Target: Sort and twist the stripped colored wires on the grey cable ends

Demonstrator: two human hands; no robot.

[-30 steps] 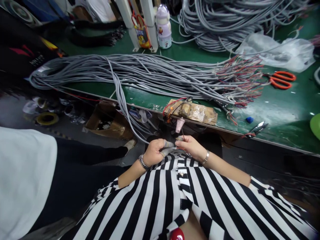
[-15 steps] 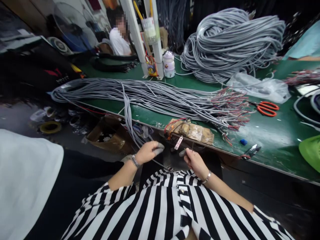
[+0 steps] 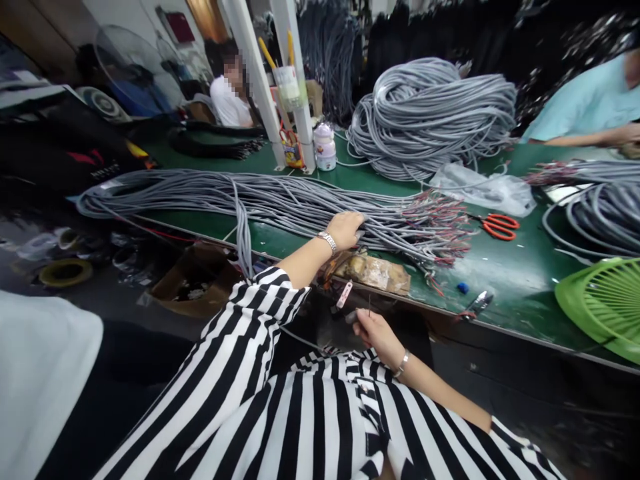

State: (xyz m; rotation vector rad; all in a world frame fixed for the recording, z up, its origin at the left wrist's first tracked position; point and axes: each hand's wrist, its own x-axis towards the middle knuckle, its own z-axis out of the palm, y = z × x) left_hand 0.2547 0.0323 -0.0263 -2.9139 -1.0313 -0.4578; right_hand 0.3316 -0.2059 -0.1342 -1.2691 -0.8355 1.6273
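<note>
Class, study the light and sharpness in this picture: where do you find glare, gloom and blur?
Head view: pale glare dots the table; head view: the floor sinks into gloom; head view: the yellow roll at left looks soft.

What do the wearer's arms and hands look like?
Black-and-white striped sleeves leave both forearms bare. Left hand: silver-coloured link band at the wrist. Right hand: silver-coloured bracelet, greyish finger covering.

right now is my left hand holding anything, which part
Left hand lies on the grey cable bundle, nearer its wire ends; whether it grips any can't be told.
</note>
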